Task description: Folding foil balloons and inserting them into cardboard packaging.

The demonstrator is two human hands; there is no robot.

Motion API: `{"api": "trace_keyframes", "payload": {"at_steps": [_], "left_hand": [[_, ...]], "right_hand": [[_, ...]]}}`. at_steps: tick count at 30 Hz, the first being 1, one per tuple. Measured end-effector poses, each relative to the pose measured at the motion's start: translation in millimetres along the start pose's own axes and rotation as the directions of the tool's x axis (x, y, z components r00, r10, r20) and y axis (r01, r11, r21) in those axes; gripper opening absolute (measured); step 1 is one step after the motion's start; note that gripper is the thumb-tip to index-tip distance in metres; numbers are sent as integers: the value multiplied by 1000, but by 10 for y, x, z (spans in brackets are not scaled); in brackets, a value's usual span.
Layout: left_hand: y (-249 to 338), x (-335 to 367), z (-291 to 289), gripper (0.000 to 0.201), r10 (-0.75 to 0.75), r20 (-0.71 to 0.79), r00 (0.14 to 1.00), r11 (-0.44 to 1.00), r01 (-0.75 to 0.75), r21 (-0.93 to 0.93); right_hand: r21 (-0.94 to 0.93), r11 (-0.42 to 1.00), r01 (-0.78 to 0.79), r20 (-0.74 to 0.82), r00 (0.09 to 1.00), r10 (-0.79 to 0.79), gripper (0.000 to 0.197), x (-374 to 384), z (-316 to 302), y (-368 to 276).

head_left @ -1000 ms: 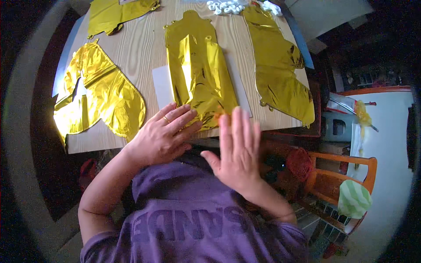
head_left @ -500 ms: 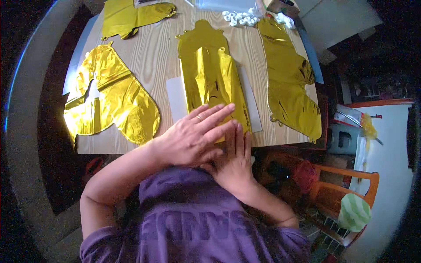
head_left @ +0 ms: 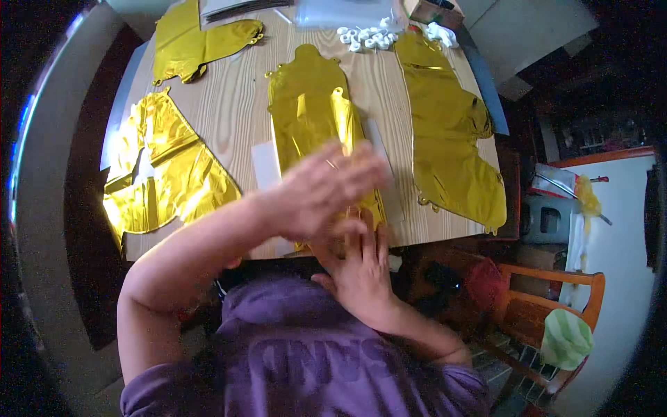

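A flat gold foil balloon (head_left: 309,90) lies lengthwise in the middle of the table, its near part folded over itself. Beneath it, a pale sheet (head_left: 266,163) shows at both sides. My left hand (head_left: 323,184) is over the folded part, fingers stretched out and smeared by motion; whether it touches the foil I cannot tell. My right hand (head_left: 361,278) rests at the balloon's near end, by the table edge, with fingers extended flat over the foil. Neither hand is seen gripping anything. The left hand and forearm hide part of the balloon's near end.
More flat gold foil balloons lie at the left (head_left: 201,181), far left (head_left: 201,45) and right (head_left: 448,132) of the wooden table (head_left: 229,90). White small pieces (head_left: 368,38), clear plastic packaging (head_left: 344,12) and a box (head_left: 434,10) stand at the back. A wooden chair (head_left: 590,306) is at right.
My left hand has lifted or swept up along the foil and is blurred. My right hand has shifted slightly nearer to me. The whole view has tilted a little.
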State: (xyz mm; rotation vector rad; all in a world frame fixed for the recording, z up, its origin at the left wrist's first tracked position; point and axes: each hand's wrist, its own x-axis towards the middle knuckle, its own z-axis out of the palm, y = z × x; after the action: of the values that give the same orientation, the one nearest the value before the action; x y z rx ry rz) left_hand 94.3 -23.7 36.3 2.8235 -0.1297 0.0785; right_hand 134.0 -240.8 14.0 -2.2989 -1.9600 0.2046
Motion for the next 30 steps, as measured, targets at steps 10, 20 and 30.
{"api": "trace_keyframes", "payload": {"at_steps": [10, 20, 30], "left_hand": [[-1094, 171, 140, 75, -204, -100, 974, 876, 227, 425], [938, -493, 185, 83, -314, -162, 935, 947, 297, -119], [915, -644, 531, 60, -255, -190, 948, 944, 286, 163]], "right_hand": [[-13, 999, 37, 8, 999, -37, 88, 39, -142, 2], [758, 637, -140, -4, 976, 218, 28, 812, -890, 1140], [392, 901, -187, 303, 951, 65, 34, 1817, -719, 1535]]}}
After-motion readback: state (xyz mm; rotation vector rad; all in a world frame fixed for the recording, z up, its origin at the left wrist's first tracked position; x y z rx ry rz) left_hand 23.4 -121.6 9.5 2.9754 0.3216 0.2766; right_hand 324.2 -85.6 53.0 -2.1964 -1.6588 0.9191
